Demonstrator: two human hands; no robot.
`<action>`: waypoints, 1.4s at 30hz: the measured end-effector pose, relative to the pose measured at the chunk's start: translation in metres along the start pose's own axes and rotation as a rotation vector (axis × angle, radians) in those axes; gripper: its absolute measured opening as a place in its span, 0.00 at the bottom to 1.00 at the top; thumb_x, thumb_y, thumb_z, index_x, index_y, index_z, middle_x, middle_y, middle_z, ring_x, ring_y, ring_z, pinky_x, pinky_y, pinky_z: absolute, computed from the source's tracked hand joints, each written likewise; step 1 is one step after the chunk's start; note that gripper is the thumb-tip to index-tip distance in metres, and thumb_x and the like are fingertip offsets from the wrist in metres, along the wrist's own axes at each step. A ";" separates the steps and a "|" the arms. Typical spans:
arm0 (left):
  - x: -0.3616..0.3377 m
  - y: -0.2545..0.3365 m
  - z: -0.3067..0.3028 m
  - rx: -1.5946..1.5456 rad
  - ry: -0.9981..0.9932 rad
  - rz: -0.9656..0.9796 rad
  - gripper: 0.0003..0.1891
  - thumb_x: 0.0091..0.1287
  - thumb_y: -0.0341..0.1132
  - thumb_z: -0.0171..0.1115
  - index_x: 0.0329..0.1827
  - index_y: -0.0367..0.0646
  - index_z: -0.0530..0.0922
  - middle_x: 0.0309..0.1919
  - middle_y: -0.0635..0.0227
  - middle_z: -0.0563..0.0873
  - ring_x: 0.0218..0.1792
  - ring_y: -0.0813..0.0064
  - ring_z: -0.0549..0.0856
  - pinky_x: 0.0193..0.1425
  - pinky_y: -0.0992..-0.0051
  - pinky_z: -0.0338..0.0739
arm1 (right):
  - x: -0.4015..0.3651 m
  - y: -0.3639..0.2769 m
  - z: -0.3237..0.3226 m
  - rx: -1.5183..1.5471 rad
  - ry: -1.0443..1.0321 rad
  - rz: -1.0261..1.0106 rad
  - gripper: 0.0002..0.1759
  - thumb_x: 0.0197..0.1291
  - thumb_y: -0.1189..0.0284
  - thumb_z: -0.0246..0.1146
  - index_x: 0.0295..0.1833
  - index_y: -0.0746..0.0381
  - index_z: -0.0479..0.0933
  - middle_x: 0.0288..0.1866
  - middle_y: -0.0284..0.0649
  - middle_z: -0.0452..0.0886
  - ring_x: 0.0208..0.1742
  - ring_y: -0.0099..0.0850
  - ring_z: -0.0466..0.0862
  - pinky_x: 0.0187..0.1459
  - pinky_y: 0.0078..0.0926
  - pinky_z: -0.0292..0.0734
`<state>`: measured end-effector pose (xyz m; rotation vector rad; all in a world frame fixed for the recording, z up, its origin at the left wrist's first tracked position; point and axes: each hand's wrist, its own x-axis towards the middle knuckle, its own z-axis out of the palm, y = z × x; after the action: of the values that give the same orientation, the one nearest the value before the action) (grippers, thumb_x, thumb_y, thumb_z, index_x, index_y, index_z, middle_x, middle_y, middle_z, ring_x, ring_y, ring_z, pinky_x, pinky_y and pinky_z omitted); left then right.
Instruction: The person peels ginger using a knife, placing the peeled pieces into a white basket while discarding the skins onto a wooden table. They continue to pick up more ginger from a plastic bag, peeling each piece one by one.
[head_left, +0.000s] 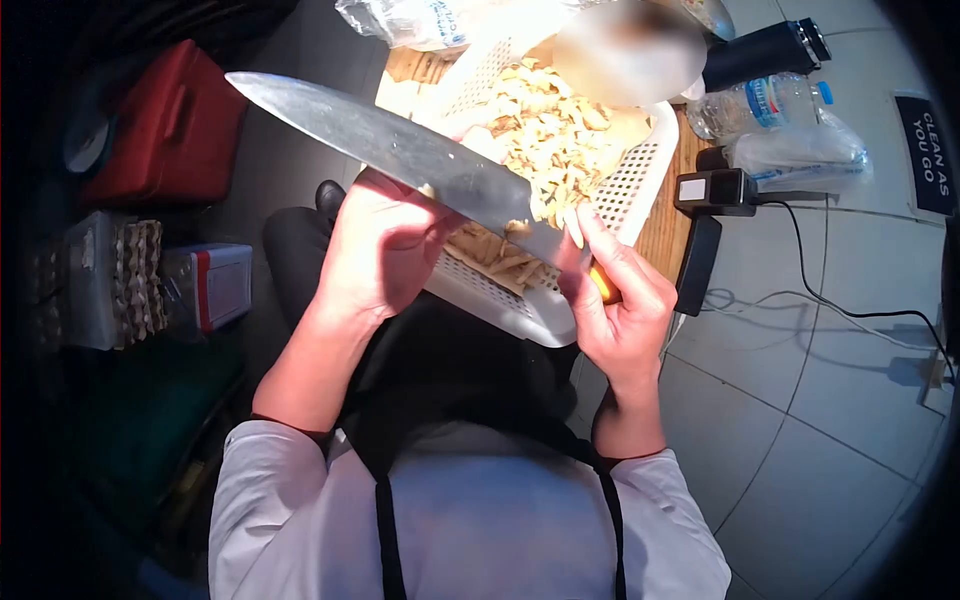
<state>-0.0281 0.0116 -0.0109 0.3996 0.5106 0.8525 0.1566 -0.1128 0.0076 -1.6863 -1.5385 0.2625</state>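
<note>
A large kitchen knife (385, 135) lies slantwise across the view, its broad grey blade pointing to the upper left, with small pale bits stuck to it. My right hand (628, 300) is closed around its orange-yellow handle near the blade's heel. Just below the middle of the blade is my left hand (380, 245); the blade hides its fingers, so whether they grip anything does not show. Beneath the knife stands a white perforated basket (650, 170) holding many pale yellowish cut pieces (555, 125), with browner strips (490, 250) at its near end.
The basket rests on a wooden surface (683, 180). Beyond it are a blurred round shape (630, 52), a plastic bag (425, 22), a water bottle (755, 105) and a dark flask (760, 55). A black adapter (715, 190) trails cables rightward. A red container (160, 130) and egg trays (138, 275) stand left.
</note>
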 end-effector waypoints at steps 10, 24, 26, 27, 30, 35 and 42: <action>0.004 -0.008 -0.005 0.244 0.002 0.063 0.23 0.72 0.21 0.57 0.70 0.31 0.71 0.55 0.58 0.85 0.52 0.72 0.87 0.58 0.76 0.85 | -0.010 0.000 0.003 -0.087 0.010 -0.032 0.30 0.49 0.76 0.77 0.62 0.63 0.83 0.28 0.44 0.83 0.26 0.35 0.82 0.31 0.30 0.77; -0.004 -0.012 -0.006 0.111 0.052 0.012 0.19 0.70 0.17 0.58 0.64 0.33 0.75 0.54 0.58 0.85 0.52 0.70 0.86 0.52 0.75 0.84 | -0.018 -0.004 0.004 -0.082 0.027 -0.036 0.29 0.54 0.68 0.78 0.62 0.63 0.83 0.26 0.43 0.81 0.25 0.37 0.81 0.30 0.32 0.75; -0.007 -0.008 -0.007 0.538 -0.075 0.171 0.18 0.69 0.17 0.58 0.62 0.33 0.76 0.54 0.59 0.84 0.53 0.71 0.85 0.54 0.74 0.82 | -0.015 -0.006 0.007 -0.062 0.048 -0.048 0.28 0.55 0.68 0.78 0.62 0.63 0.83 0.27 0.44 0.82 0.26 0.37 0.81 0.30 0.31 0.76; -0.008 -0.004 -0.012 0.964 -0.191 0.350 0.18 0.68 0.17 0.58 0.61 0.32 0.77 0.53 0.59 0.84 0.52 0.70 0.85 0.54 0.74 0.82 | -0.013 -0.007 0.008 -0.051 0.057 -0.055 0.28 0.55 0.67 0.77 0.62 0.63 0.83 0.28 0.45 0.83 0.26 0.37 0.82 0.31 0.31 0.76; -0.009 -0.004 -0.004 0.587 -0.216 0.082 0.17 0.65 0.19 0.59 0.58 0.30 0.78 0.53 0.59 0.85 0.50 0.70 0.86 0.54 0.72 0.81 | -0.010 -0.010 0.008 -0.092 0.010 -0.003 0.27 0.57 0.68 0.76 0.61 0.64 0.83 0.31 0.46 0.85 0.28 0.39 0.84 0.33 0.31 0.78; -0.012 -0.026 -0.007 0.220 -0.250 -0.092 0.19 0.71 0.27 0.61 0.63 0.32 0.73 0.44 0.59 0.84 0.43 0.71 0.85 0.53 0.74 0.80 | 0.005 -0.003 0.006 0.066 0.058 0.101 0.22 0.62 0.73 0.72 0.61 0.68 0.81 0.40 0.48 0.89 0.38 0.35 0.89 0.43 0.29 0.82; -0.004 -0.011 0.000 0.270 -0.130 0.032 0.18 0.69 0.28 0.64 0.61 0.32 0.75 0.48 0.62 0.83 0.46 0.75 0.81 0.54 0.75 0.76 | 0.008 -0.001 -0.009 0.168 0.090 0.194 0.21 0.66 0.78 0.67 0.63 0.71 0.79 0.42 0.44 0.89 0.39 0.25 0.86 0.46 0.24 0.82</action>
<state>-0.0234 0.0018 -0.0161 0.7077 0.5003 0.7847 0.1636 -0.1088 0.0167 -1.6911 -1.2529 0.4006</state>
